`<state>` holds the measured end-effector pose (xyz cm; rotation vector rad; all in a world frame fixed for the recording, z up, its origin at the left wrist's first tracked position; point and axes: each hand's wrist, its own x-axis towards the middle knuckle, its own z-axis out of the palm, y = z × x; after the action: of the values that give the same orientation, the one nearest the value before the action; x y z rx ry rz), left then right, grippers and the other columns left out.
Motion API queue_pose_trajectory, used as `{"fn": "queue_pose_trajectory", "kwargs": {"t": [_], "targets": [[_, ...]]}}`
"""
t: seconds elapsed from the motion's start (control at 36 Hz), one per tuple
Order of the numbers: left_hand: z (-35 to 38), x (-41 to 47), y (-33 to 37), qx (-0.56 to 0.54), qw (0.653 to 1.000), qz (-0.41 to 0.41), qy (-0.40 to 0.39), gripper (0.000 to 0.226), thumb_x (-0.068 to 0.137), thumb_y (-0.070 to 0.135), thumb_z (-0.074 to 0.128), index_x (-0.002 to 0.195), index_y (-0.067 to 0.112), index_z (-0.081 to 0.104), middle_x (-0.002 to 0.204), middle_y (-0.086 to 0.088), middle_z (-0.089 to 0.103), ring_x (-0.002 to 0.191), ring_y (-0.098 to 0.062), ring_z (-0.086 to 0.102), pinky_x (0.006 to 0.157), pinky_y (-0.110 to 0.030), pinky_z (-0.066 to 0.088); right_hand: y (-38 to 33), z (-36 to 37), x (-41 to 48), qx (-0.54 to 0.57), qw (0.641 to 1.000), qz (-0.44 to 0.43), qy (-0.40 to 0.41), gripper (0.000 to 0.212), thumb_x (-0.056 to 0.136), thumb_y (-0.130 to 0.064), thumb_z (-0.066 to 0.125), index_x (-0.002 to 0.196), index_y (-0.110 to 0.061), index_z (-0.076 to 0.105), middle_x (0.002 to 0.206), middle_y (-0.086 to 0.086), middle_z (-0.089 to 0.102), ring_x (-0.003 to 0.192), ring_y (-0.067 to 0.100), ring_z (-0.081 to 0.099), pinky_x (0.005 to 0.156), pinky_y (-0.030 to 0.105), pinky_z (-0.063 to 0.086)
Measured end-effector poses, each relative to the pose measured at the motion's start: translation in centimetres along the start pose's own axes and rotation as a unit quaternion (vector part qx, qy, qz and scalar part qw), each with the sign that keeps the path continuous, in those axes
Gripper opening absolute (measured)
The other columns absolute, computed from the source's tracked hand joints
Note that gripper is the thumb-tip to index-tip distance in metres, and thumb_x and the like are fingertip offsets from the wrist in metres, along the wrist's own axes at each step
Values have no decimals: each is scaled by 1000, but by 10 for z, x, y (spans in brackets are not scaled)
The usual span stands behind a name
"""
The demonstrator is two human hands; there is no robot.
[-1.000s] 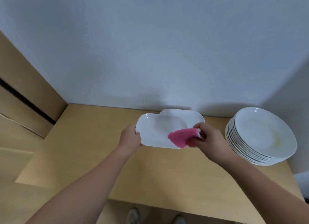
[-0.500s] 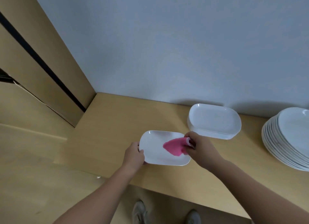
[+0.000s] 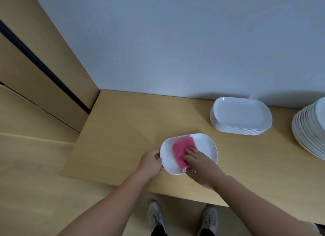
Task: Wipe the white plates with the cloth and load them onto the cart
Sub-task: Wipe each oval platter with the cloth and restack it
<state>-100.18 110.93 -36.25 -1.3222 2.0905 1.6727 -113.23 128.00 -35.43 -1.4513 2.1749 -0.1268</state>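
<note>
White plate (image 3: 204,148) is lying flat on the counter (image 3: 123,130) under your right hand (image 3: 198,163), whose fingers (image 3: 192,150) are lying straight and pressing the pink cloth (image 3: 180,150) onto its middle, while your left hand (image 3: 151,163) is gripping the rim just left of them. You are wiping only this one (no cart is showing); the oblong stack (image 3: 241,116) beyond your fingertips and the round stack (image 3: 309,130) further right are, I judge, waiting untouched.
</note>
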Motion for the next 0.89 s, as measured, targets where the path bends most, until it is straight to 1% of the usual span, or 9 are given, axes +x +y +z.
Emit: {"fn": "queue_pose_trajectory", "kwargs": {"t": [0.08,0.17,0.25,0.33,0.44,0.58,0.75,0.83,0.89], "targets": [[2,2,0,-31,999,1,-7,23,82,-1,39,86,-1,61,78,-13,68,68,-25,70,67,-43,62,5,3,-2,-7,1000,-11,17,51,96,-48,45,140,-22,43,160,0,19,149,19,8,118,27,3],[1,2,3,-44,999,0,-11,30,84,-1,40,85,16,65,82,-5,67,72,-21,71,61,-34,61,5,6,0,-30,999,-17,29,59,97,-51,38,146,-19,35,161,3,12,149,22,2,118,30,-3],[-2,1,7,-61,998,10,-22,47,87,2,45,88,46,61,81,8,67,69,-16,72,56,-26,57,1,15,6,-60,998,-7,21,69,100,-53,21,153,-16,-2,157,3,-19,141,23,-31,113,30,-22],[-1,2,7,-82,996,10,-38,55,88,3,48,82,56,64,68,19,66,67,-9,71,57,-25,57,-5,26,12,-57,998,37,-7,70,97,-57,10,143,-18,-25,151,4,-34,136,23,-40,113,35,-22],[0,5,3,-105,993,6,-56,62,91,4,51,78,62,65,69,24,67,68,-6,71,56,-22,56,-17,31,27,-45,997,67,-5,72,96,-55,9,144,-14,-25,149,7,-36,136,26,-40,115,39,-21],[2,11,0,-120,991,10,-65,57,93,-4,46,96,51,63,75,20,72,72,-4,70,63,-31,60,-38,29,46,-63,997,47,0,66,100,-45,11,148,-13,-21,153,8,-32,138,29,-36,116,42,-18],[6,13,0,-129,990,25,-51,61,92,-1,47,86,55,70,74,17,71,70,-4,70,58,-31,59,-38,33,42,-97,995,2,-6,63,99,-39,11,148,-17,-21,156,7,-28,139,29,-35,116,43,-20],[6,13,0,-98,994,32,-37,69,91,-4,46,83,61,67,69,20,68,70,-7,69,63,-39,61,-39,35,42,-93,996,3,-2,61,100,-43,7,149,-19,-20,156,5,-29,138,26,-36,116,41,-20],[6,12,2,-71,996,41,-18,64,88,-4,47,82,55,68,66,20,66,75,-15,68,69,-45,61,-39,36,42,-96,995,9,1,61,100,-43,7,150,-19,-20,156,5,-29,139,25,-36,116,41,-20]]}}
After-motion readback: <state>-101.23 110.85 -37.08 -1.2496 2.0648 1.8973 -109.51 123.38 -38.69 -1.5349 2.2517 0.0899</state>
